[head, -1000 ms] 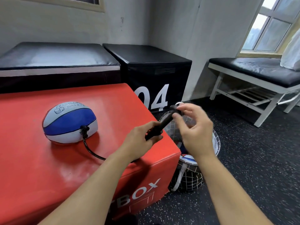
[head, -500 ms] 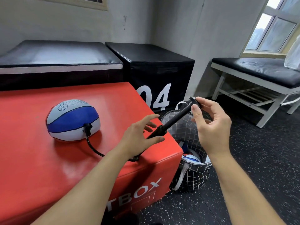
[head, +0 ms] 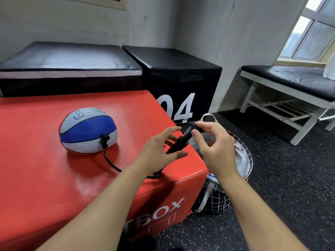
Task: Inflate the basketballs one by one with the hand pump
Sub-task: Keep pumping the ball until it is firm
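A blue, white and red basketball (head: 87, 131), soft and flattened at its base, lies on the red box (head: 45, 178). A black hose (head: 108, 160) runs from its valve to the black hand pump (head: 178, 144), which slants over the box's right corner. My left hand (head: 157, 153) holds the pump's barrel between thumb and fingers, with the index finger stretched out. My right hand (head: 213, 147) pinches the pump's handle at its upper end. The plunger rod is barely showing.
A black-and-white mesh basket (head: 244, 160) stands on the dark floor beside the box, with another ball (head: 211, 176) partly visible in it. Black padded boxes (head: 181, 75) stand behind, one marked 04. A white-framed bench (head: 290, 82) is at the right under the window.
My right hand pulled the pump handle out half a second ago and has now pushed it back in toward my left hand. The ball and hose stayed in place.
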### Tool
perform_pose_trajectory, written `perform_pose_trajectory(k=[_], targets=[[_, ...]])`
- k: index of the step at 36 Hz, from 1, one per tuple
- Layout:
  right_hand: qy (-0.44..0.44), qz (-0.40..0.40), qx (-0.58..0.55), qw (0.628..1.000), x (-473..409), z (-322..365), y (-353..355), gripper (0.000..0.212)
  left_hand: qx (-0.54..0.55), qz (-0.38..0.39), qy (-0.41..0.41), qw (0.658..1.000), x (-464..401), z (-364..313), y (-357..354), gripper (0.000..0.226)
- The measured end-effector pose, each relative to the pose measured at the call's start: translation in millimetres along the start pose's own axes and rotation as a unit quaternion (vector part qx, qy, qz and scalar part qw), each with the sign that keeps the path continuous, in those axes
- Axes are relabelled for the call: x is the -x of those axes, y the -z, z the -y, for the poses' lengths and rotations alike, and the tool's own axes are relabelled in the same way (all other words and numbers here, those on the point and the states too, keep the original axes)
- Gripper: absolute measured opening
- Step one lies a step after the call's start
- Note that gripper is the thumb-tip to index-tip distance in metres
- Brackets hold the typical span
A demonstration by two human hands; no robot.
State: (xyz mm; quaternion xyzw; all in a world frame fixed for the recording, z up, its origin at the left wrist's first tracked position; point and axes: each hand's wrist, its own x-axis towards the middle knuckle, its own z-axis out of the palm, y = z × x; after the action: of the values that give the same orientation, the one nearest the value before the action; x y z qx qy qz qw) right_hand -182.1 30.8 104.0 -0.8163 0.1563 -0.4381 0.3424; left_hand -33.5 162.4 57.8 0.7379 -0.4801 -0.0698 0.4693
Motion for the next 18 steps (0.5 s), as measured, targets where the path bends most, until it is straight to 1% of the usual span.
perform_pose_trajectory(k=[6, 8, 9, 11, 15, 18], targets=[[0.007, 0.041, 0.003, 0.999, 9, 0, -14, 0.021, 0.008, -0.018, -0.003, 1.0, -1, -2, -3, 0.073], [0.009, 0.044, 0.008, 0.999, 9, -1, -15, 0.022, 0.012, -0.022, -0.001, 1.0, -3, -3, -7, 0.067], [0.007, 0.044, 0.009, 0.999, 9, -1, -15, 0.022, 0.013, -0.021, 0.0, 1.0, -4, -2, -9, 0.06], [0.0, 0.036, 0.01, 0.999, 9, -4, -13, 0.021, 0.002, -0.014, 0.003, 1.0, -6, -1, -15, 0.046], [-0.005, 0.017, -0.004, 1.0, 7, -5, -2, 0.019, -0.023, -0.003, 0.01, 1.0, -10, 0, -20, 0.05], [-0.003, -0.048, -0.039, 0.998, -4, 1, 14, 0.018, -0.033, 0.011, 0.014, 0.999, -12, 3, -20, 0.045]])
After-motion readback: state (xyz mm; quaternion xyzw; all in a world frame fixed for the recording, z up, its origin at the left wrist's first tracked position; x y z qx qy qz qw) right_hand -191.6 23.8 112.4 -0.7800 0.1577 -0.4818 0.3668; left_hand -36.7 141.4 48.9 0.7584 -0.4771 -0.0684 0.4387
